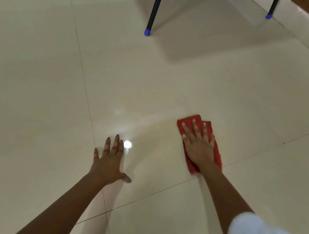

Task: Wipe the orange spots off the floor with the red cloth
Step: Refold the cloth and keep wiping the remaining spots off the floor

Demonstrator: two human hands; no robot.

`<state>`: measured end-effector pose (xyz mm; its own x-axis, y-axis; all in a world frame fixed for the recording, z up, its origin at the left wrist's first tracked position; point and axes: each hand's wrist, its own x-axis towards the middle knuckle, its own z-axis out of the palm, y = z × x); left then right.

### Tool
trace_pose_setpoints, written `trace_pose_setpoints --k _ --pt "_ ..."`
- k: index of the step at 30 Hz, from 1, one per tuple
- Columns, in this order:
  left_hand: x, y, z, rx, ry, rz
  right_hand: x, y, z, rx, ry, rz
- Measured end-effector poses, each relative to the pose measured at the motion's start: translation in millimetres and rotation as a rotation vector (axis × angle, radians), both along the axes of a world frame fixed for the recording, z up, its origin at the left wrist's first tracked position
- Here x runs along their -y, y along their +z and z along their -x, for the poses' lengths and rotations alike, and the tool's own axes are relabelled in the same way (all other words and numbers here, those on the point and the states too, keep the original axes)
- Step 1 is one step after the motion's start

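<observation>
Right hand (199, 145) lies flat, palm down, fingers spread wide, pressing on the red cloth (191, 124). It grips nothing; the open palm simply pins the cloth to the floor (40, 65). One red cloth is in view, folded, its edges showing beyond the fingertips and past the wrist toward the person.

Left hand (109, 161) is also open and flat, fingers together and thumb stretched out to the side, resting on the tile well apart from the cloth. It holds nothing and seems to be bracing the person's weight. Just beyond its fingertips is a bright glare spot (127, 144), a light reflected in the glossy tile.

No clear orange spot can be counted. Between the two hands the tile carries a faint yellowish tint, with a pale, damp-looking smear beyond it, which may be residue or only reflection; it is too weak to tell.

Judged from this, the wiping step is in hand. The next move likely calls for firm downward pressure while sliding the cloth across the tinted patch toward the left hand, keeping the cloth flat so it does not bunch.

Far beyond both hands stand three dark chair legs (155, 11), each with a blue foot cap (147, 31).
</observation>
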<state>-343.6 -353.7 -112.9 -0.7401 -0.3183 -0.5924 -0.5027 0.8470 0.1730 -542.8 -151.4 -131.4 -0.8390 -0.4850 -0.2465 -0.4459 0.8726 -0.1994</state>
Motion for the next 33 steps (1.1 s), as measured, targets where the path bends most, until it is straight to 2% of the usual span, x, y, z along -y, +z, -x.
trace_pose_setpoints --k 2,6,11,14,17,24,26,29,31,33 --pt "-0.3 0.5 0.3 0.003 0.0 0.007 37.3 3.4 7.4 0.061 -0.039 0.01" --pt "0.4 1.6 0.0 -0.003 0.007 0.005 84.2 3.8 -48.1 0.076 0.25 0.037" --pt "3.1 0.6 -3.0 -0.034 -0.002 0.002 61.7 7.3 -105.6 0.093 0.432 0.08" --pt "8.6 1.3 -4.8 -0.06 -0.023 0.051 21.4 -1.2 -109.7 -0.049 0.32 0.063" --pt "24.2 2.7 -8.8 -0.077 0.054 0.109 11.0 -0.5 -73.4 -0.031 0.155 -0.003" --pt "37.8 -1.4 -10.5 -0.004 0.075 0.057 95.5 -2.1 9.6 -0.039 0.05 -0.043" --pt "38.0 -2.7 -9.2 -0.003 0.066 0.062 128.7 -1.5 -1.9 -0.041 0.126 -0.018" --pt "39.8 -2.7 -12.6 -0.038 0.074 0.029 160.5 -0.7 -57.5 -0.042 0.41 0.008" --pt "43.6 -2.9 -16.6 -0.106 0.082 -0.024 152.2 -2.8 -100.0 -0.043 0.547 0.021" --pt "51.7 -1.8 -25.4 -0.179 0.096 -0.078 121.3 -6.1 -125.7 -0.106 0.594 0.066"
